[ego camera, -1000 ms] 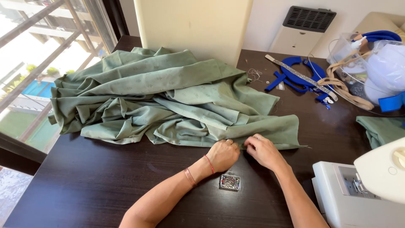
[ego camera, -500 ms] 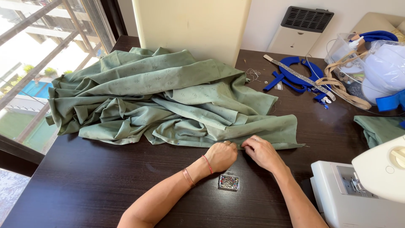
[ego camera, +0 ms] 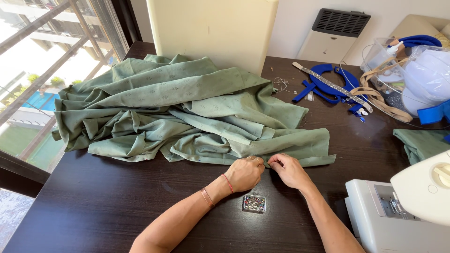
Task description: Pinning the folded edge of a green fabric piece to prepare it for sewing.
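A large heap of green patterned fabric [ego camera: 178, 107] lies across the dark wooden table [ego camera: 93, 206]. My left hand [ego camera: 244, 173] and my right hand [ego camera: 289, 169] meet at the fabric's folded near edge, both with fingers pinched on the hem. A bracelet and a red thread circle my left wrist. A small clear box of pins [ego camera: 254, 203] rests on the table just below my hands, between my forearms.
A white sewing machine [ego camera: 403, 211] stands at the right front corner. Blue straps and a beaded trim [ego camera: 328, 82] lie at the back right, next to a clear plastic bin [ego camera: 412, 75]. A cream panel [ego camera: 211, 33] stands behind the fabric. A window with bars is on the left.
Both hands stay pinched on the fabric's edge and have shifted only slightly to the right along the hem.
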